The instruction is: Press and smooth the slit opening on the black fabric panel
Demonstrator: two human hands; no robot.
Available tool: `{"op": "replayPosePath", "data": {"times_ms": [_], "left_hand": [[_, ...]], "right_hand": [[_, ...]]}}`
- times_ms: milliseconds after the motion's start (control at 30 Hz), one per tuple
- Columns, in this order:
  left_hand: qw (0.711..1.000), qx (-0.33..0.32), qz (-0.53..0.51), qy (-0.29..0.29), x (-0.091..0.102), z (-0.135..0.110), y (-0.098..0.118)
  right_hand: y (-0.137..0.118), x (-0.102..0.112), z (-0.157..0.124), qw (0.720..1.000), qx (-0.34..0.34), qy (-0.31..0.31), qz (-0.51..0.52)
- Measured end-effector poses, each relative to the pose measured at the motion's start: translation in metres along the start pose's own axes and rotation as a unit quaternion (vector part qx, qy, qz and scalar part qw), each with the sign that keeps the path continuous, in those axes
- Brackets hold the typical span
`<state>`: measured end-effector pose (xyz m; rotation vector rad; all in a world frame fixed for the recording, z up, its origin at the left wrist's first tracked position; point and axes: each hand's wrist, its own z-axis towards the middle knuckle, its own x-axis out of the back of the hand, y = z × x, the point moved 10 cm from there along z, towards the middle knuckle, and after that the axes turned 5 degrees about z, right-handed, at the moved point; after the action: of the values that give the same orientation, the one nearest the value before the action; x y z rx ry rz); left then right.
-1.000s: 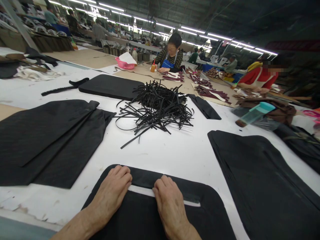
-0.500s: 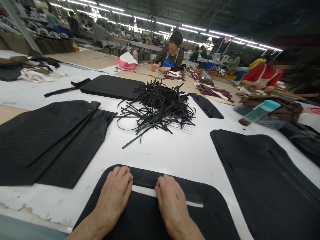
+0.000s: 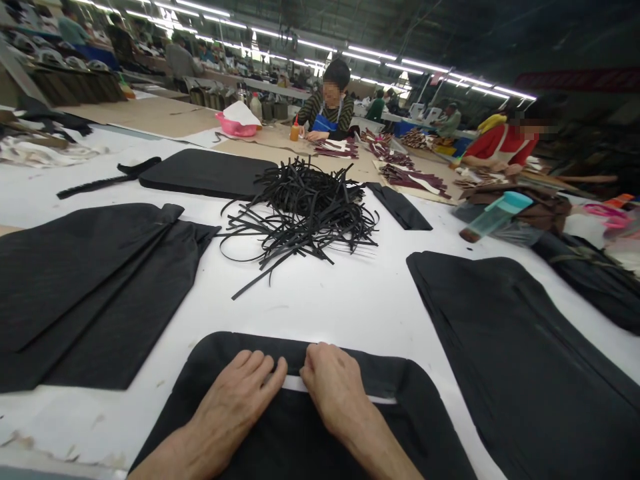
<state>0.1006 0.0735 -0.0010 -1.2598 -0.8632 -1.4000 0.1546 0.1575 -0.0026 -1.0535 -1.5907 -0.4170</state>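
A black fabric panel (image 3: pixel 410 427) with rounded corners lies at the near edge of the white table (image 3: pixel 325 300). A narrow slot across it shows white (image 3: pixel 383 399). My left hand (image 3: pixel 235 400) and my right hand (image 3: pixel 333 387) rest side by side on the panel at the slot, knuckles up, fingers curled down and pressed onto the fold above the slot. The fingertips are hidden under the knuckles. Nothing else is seen in either hand.
A heap of black strips (image 3: pixel 305 210) lies mid-table. Stacks of black panels sit at left (image 3: pixel 85 280), right (image 3: pixel 520 347) and beyond (image 3: pixel 207 173). A teal-capped bottle (image 3: pixel 493 217) lies at right. People work at the far end of the table.
My two hands have moved closer together along the slot, so less white shows between them. The view has shifted a little to the right.
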Motion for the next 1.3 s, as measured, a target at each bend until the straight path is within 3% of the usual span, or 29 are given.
{"op": "replayPosePath", "data": {"times_ms": [100,233,400,667,833,967,1067,1200,1300], "left_hand": [[0.997,-0.061,0.04,-0.016,-0.005,0.0,0.01],[0.996,-0.061,0.052,-0.035,-0.007,0.003,0.01],[0.996,-0.068,0.047,-0.014,-0.005,-0.006,0.002],[0.999,0.005,0.023,0.031,-0.007,-0.045,-0.038],[0.997,0.054,0.035,0.053,0.001,-0.05,-0.042],[0.991,0.094,0.027,0.094,0.02,-0.038,-0.036],[0.985,0.097,-0.014,0.145,0.03,-0.021,-0.015],[0.992,0.044,-0.024,0.119,0.014,0.001,0.024],[0.995,0.041,0.002,0.086,0.001,0.003,0.032]], "right_hand": [[0.003,0.003,0.004,1.0,-0.015,-0.02,0.008],[0.006,0.005,0.005,0.999,-0.026,-0.026,0.015],[0.008,0.005,0.004,0.999,-0.03,-0.028,0.025],[0.011,0.0,0.006,0.999,-0.031,-0.015,0.032],[0.01,0.003,0.004,0.999,-0.027,-0.006,0.034],[0.01,0.004,0.002,0.999,-0.027,-0.011,0.042],[0.01,0.0,0.003,0.999,-0.022,-0.01,0.048],[0.013,-0.004,0.001,0.998,0.0,-0.002,0.063],[0.018,-0.004,-0.006,0.994,0.047,0.014,0.095]]}}
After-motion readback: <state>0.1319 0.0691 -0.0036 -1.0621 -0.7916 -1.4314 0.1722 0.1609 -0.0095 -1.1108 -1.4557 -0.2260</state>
